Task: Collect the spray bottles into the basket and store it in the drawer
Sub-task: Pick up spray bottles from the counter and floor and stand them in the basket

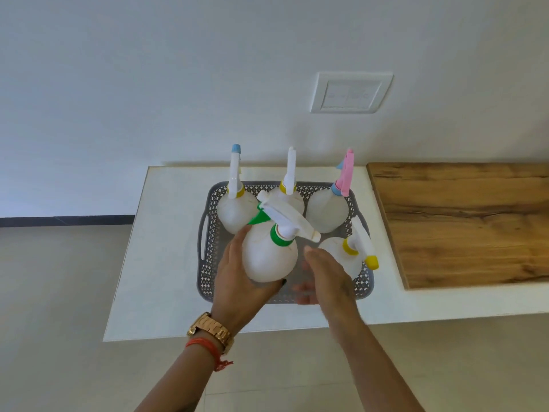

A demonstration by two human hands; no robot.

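Note:
A grey perforated basket (205,260) sits on the white counter (154,263). Three white spray bottles stand along its back: one with a blue tip (234,212), one all-white sprayer (289,197), one with a pink trigger (326,212). A fourth bottle with a yellow collar and nozzle (344,257) stands at the basket's right front. My left hand (237,283) grips a white bottle with a green collar (269,257), tilted, over the basket's front left. My right hand (326,278) hovers just right of it, fingers apart, holding nothing.
A wooden board (460,221) covers the counter's right part, close to the basket. A white switch plate (350,93) is on the wall behind. Beige floor lies to the left and below the counter edge.

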